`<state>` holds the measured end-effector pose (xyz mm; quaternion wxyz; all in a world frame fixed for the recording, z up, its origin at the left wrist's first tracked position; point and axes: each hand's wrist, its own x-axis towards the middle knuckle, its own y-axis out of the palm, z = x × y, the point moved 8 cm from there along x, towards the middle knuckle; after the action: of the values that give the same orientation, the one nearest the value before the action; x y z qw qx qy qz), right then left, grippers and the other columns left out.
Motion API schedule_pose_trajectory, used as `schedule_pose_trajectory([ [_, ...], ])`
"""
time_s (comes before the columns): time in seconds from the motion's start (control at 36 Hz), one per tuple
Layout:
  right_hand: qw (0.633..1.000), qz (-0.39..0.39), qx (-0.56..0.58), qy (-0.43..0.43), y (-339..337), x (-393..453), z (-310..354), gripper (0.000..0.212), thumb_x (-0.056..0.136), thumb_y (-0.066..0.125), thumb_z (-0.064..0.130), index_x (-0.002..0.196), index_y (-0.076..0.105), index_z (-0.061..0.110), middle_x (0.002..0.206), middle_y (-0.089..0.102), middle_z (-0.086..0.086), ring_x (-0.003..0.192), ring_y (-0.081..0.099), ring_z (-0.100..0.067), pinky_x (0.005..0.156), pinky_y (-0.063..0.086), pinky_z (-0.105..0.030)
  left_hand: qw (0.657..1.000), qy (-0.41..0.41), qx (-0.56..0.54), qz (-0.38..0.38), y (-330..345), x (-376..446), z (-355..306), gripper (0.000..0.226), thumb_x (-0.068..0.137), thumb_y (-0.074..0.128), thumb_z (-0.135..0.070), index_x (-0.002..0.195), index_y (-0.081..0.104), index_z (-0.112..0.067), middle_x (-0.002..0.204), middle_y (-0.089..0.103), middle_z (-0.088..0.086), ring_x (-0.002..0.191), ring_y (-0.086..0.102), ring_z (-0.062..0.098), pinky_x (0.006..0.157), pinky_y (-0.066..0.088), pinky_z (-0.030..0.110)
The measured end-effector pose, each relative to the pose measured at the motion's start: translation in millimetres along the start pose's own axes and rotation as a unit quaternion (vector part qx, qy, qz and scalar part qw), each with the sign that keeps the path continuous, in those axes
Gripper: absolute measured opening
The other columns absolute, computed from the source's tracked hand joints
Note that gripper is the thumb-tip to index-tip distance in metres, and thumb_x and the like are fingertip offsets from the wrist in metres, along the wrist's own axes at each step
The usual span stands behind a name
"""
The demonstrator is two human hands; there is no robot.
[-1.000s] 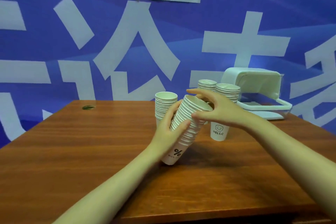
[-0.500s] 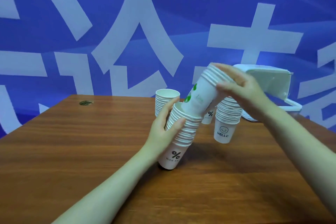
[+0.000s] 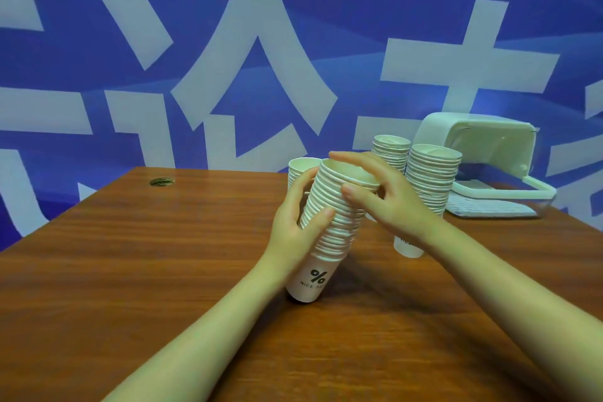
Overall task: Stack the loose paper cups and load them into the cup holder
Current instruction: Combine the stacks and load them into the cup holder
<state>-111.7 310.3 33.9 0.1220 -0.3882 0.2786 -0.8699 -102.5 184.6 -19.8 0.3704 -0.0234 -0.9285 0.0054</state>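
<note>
Two bare forearms are seen, uncovered by any sleeve up to the frame's lower edge. The left hand (image 3: 295, 225) and right hand (image 3: 388, 202) are ungloved, with short, unpainted nails.

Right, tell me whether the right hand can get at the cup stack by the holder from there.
Probably yes: the right hand is just in front of that stack, nothing between them, though it first must leave the tilted stack.

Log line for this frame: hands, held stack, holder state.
left hand grips tilted cup stack | right hand at stack rim | other stacks on table | cup holder lid open
</note>
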Motion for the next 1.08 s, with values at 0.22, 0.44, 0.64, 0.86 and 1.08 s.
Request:
schedule_pose_trajectory([
  [0.22, 0.961, -0.232, 0.151, 0.004, -67.0, 18.5, 7.5, 0.040, 0.073, 0.064, 0.048, 0.108, 0.064, 0.028, 0.107, 0.067, 0.013, 0.100, 0.061, -0.001, 0.085, 0.048, -0.019, 1.000, 0.009, 0.009, -0.023, -12.6, 1.0, 1.1, 0.051, 0.076, 0.063, -0.043, 0.124, 0.052, -0.030, 0.120, 0.061, -0.016, 0.111, 0.060, 0.009, 0.087, 0.047, 0.017],
  [0.44, 0.962, -0.222, 0.130, 0.089, -61.9, -15.8, -31.1, 0.051, 0.069, 0.064, 0.055, 0.113, 0.062, 0.029, 0.120, 0.064, 0.000, 0.112, 0.059, -0.021, 0.095, 0.047, -0.036, 0.985, 0.029, -0.008, -0.168, -75.4, 9.9, -5.1, 0.053, 0.072, 0.063, -0.044, 0.121, 0.051, -0.028, 0.116, 0.060, -0.008, 0.103, 0.061, 0.000, 0.081, 0.048, 0.015],
  [0.64, 0.989, 0.026, 0.024, 0.142, 43.0, -73.8, -55.5, 0.059, 0.084, 0.074, 0.030, 0.132, 0.044, 0.042, 0.133, 0.048, 0.018, 0.120, 0.043, 0.014, 0.099, 0.037, -0.008, 0.969, 0.032, 0.099, -0.226, -107.5, 3.6, 5.8, 0.055, 0.077, 0.064, -0.043, 0.127, 0.045, -0.029, 0.120, 0.054, -0.019, 0.111, 0.056, 0.002, 0.088, 0.047, 0.014],
  [0.86, 0.991, 0.070, -0.044, 0.108, 47.2, -64.8, -49.8, 0.075, 0.078, 0.074, 0.050, 0.134, 0.025, 0.058, 0.134, 0.030, 0.037, 0.125, 0.024, 0.024, 0.099, 0.026, -0.009, 0.965, -0.015, 0.123, -0.233, -118.7, 2.2, 30.8, 0.055, 0.089, 0.068, -0.018, 0.135, 0.041, -0.023, 0.126, 0.053, -0.012, 0.117, 0.055, 0.006, 0.091, 0.050, 0.019],
  [1.08, 0.992, -0.074, -0.010, 0.101, 0.6, 14.0, -35.2, 0.052, 0.089, 0.064, 0.045, 0.135, 0.051, 0.026, 0.136, 0.051, 0.003, 0.120, 0.048, 0.002, 0.101, 0.044, -0.020, 0.971, -0.029, 0.102, -0.213, -116.5, 5.8, 34.5, 0.064, 0.085, 0.066, -0.029, 0.140, 0.034, -0.026, 0.121, 0.051, -0.021, 0.109, 0.054, -0.010, 0.083, 0.049, 0.011],
])
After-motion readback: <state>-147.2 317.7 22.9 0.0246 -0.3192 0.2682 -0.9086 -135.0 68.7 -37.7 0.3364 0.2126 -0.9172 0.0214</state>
